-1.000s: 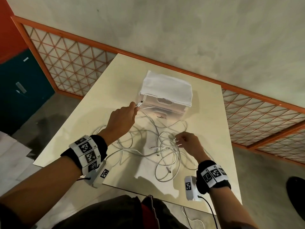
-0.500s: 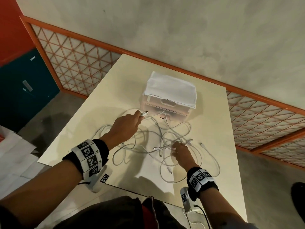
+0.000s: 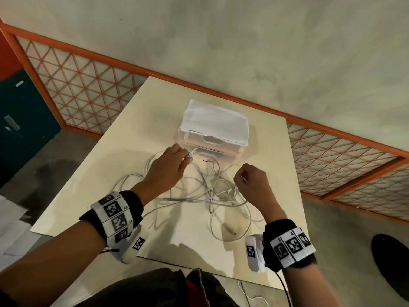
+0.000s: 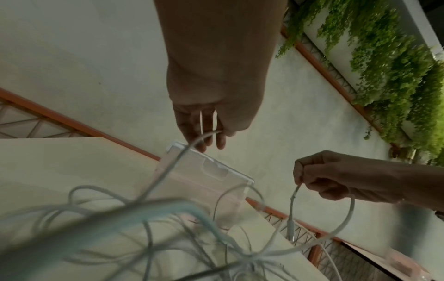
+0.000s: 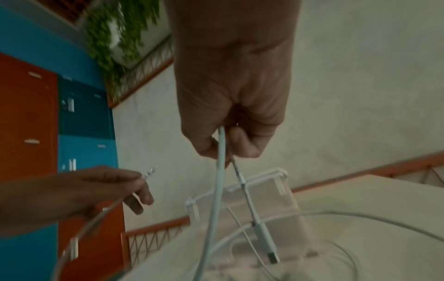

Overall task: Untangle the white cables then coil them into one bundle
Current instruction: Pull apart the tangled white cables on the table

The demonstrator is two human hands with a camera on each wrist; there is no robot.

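Observation:
A tangle of white cables (image 3: 208, 191) lies spread on the cream table (image 3: 132, 134) in front of me. My left hand (image 3: 168, 167) is lifted over the pile's far left and pinches a cable end with a metal plug (image 3: 191, 153) between thumb and fingers. In the right wrist view that plug (image 5: 149, 173) sticks out past the fingers. My right hand (image 3: 252, 180) is raised over the pile's right side, fist closed on a cable (image 5: 220, 171). A second strand with a USB plug (image 5: 265, 239) hangs below the fist. The left wrist view shows the right hand (image 4: 319, 178) pulling a loop up.
A clear plastic box (image 3: 210, 149) with a white cloth (image 3: 214, 125) on top stands just beyond the cables. An orange lattice railing (image 3: 88, 85) runs behind the table, against a grey wall. Blue and orange lockers (image 5: 60, 114) are at the left.
My right hand has risen from the pile and drawn a cable up and to the right. The left hand has kept its plug and shifted a little toward the box.

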